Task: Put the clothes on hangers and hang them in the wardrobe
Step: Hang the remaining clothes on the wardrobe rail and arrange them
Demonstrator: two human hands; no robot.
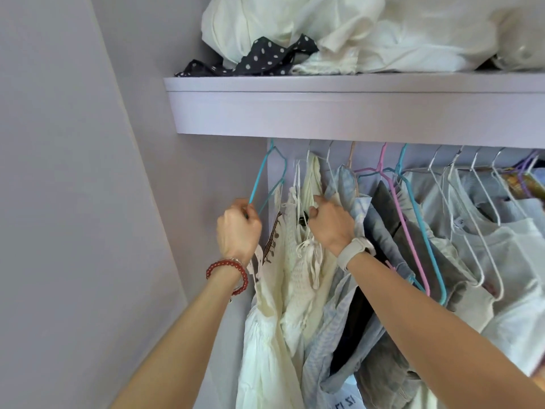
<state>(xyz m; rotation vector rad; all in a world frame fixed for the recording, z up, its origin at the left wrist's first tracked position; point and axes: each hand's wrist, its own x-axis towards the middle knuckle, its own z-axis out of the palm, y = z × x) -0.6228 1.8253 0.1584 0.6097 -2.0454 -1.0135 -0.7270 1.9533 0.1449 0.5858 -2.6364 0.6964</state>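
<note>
Under shelf [354, 113], left hand [239, 228] grips teal hanger [267, 178], hook up; right hand [331, 222] pinches cream top [312, 184].

Lilac wall [59, 172], matching shelf [324, 113], soft daylight

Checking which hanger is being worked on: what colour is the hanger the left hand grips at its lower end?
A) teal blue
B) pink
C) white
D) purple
A: the left hand is closed round the lower end of the teal blue hanger at the far left of the row, beside the cream dress.
</note>
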